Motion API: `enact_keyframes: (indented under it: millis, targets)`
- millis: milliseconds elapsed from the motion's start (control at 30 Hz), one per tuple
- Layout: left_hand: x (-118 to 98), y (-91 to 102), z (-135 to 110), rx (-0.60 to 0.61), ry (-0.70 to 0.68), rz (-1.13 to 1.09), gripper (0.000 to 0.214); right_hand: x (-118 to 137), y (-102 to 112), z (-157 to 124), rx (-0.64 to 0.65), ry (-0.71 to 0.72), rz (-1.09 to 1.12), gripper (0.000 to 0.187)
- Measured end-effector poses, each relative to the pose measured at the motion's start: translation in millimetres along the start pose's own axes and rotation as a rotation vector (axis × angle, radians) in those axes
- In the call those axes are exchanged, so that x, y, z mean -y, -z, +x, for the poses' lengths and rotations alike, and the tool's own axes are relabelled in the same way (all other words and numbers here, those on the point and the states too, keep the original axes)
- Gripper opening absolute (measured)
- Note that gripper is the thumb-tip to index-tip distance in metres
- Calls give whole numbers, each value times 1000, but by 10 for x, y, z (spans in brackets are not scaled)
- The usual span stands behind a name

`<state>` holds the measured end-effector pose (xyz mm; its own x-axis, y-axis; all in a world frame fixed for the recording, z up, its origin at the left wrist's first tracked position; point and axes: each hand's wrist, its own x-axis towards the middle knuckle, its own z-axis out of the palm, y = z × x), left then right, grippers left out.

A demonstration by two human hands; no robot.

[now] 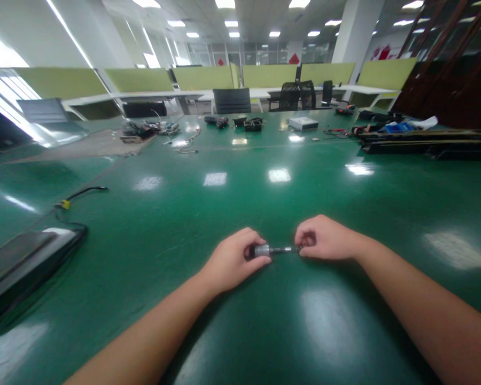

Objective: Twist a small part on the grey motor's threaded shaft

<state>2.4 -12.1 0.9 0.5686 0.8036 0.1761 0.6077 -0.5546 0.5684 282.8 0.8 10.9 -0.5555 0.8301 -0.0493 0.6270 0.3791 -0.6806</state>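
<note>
Low over the green table, my left hand grips a short silver-and-dark cylinder with a thin shaft, which looks like a small motor or tool. Its shaft points right, toward my other hand. My right hand has its thumb and fingers pinched on a small dark metallic piece, close to the shaft's tip. Whether the piece touches the tip is too blurred to tell. My left fingers hide the rear end of the cylinder.
At the left edge lies a flat grey-and-black device with a black cable. Across the far side are a tangle of parts, black boxes, a silver box and long black bars. Chairs stand beyond.
</note>
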Motion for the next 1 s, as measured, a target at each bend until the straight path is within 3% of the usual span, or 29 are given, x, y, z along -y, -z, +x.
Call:
enact_keyframes:
  millis: [267,567,733,1000]
  targets:
    - [-7,-1,2,0,-12,-5,22,21,-80,20,-25,42,20,10]
    - [-17,-19,12,-5,23,3,24,251,-426,196,-165,221,-101,9]
    - [-47,-5,9,-8,-2,5,18,254,-435,182,-171,221,-100,7]
    - [-49,-5,16,5,11,42,29,255,-426,160,-170,215,-158,7]
